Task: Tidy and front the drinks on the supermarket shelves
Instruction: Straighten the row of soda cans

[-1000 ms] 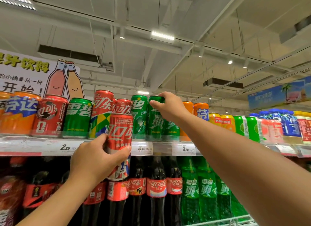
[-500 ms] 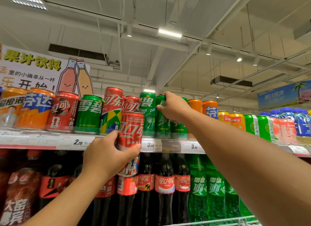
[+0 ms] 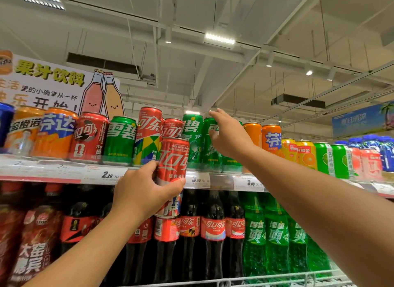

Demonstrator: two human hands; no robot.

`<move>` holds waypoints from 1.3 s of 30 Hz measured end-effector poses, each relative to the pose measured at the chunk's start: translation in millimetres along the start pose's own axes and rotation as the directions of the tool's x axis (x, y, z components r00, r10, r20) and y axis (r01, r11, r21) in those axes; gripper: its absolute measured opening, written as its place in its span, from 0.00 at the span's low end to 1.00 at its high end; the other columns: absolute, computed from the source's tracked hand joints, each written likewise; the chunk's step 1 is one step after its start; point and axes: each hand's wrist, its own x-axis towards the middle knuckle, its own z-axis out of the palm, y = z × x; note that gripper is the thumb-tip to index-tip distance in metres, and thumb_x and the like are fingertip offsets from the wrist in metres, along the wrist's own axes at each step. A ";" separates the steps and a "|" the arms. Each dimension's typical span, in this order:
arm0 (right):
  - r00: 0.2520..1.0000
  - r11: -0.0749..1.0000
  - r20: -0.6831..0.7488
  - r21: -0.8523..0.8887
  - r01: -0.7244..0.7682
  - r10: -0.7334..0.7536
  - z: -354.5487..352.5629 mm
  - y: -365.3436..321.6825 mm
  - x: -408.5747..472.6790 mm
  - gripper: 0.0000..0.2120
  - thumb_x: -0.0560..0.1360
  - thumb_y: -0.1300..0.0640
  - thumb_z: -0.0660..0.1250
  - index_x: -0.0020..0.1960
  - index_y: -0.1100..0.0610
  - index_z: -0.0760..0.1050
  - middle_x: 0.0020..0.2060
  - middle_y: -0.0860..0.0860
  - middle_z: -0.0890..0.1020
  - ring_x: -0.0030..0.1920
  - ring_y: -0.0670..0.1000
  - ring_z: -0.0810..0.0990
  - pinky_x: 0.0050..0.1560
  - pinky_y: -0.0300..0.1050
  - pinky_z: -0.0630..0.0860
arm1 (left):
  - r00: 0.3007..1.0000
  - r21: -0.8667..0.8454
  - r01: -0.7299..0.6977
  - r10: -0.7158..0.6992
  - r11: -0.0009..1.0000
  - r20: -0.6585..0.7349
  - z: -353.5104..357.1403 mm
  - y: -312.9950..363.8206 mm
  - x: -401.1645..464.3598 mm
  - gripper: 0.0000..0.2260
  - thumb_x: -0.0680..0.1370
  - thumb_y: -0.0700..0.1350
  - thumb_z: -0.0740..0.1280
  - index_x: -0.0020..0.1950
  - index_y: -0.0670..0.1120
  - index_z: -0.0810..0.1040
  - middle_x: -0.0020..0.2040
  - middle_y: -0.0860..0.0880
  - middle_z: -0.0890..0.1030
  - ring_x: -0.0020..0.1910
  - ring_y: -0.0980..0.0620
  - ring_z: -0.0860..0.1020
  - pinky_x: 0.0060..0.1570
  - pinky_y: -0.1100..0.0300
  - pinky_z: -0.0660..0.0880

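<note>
at top shelf (image 3: 136, 173), l hand (image 3: 140, 190) wrapped round a tall red cola can (image 3: 172, 171), held off the shelf just in front of its edge. r hand (image 3: 229, 137) spread, fingers loose, at tall green sprite cans (image 3: 210, 143), gripping nothing. step: fronting can row. next, in my judgement: seat cola can upright w/ the red cans, label out.

The slim red can (image 3: 171, 175) in the left hand (image 3: 145, 190) reads "FIFA WORLD CUP" above large white 可口可乐 lettering. Price tags on the shelf edge (image 3: 64, 171) read 2.20 (image 3: 107, 175), 3.00 (image 3: 198, 180) and 3.00 (image 3: 251, 182). The sign (image 3: 49, 84) above the cans says 果汁饮料. A green can (image 3: 120, 140) reads 雪碧. An orange can (image 3: 56, 133) reads 芬达.
</note>
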 end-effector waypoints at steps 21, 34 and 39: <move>0.999 0.852 0.035 0.523 -0.019 0.001 -11.9 -77.8 -54.0 0.19 0.71 0.43 0.73 0.57 0.47 0.72 0.45 0.43 0.82 0.43 0.40 0.81 0.44 0.41 0.80 | 0.970 0.242 -0.234 0.209 0.942 0.123 -44.7 -32.8 -8.4 0.30 0.78 0.69 0.49 0.74 0.55 0.66 0.74 0.52 0.66 0.74 0.52 0.61 0.72 0.49 0.60; 0.990 0.965 -0.120 0.243 0.102 -0.075 -7.2 -83.7 29.5 0.25 0.72 0.43 0.72 0.63 0.53 0.71 0.45 0.45 0.76 0.43 0.44 0.77 0.39 0.38 0.74 | 0.915 0.677 -0.397 0.328 0.620 0.237 -49.7 -70.1 -22.5 0.41 0.57 0.50 0.77 0.70 0.44 0.74 0.65 0.35 0.75 0.65 0.33 0.73 0.61 0.33 0.69; 0.996 0.992 -0.040 0.103 0.079 -0.075 13.6 -79.7 38.1 0.19 0.72 0.40 0.71 0.52 0.53 0.72 0.46 0.48 0.74 0.40 0.45 0.74 0.36 0.40 0.71 | 0.915 0.682 -0.399 0.309 0.613 0.257 -51.2 -68.2 -23.3 0.42 0.56 0.49 0.77 0.70 0.45 0.73 0.66 0.35 0.75 0.66 0.34 0.72 0.61 0.33 0.70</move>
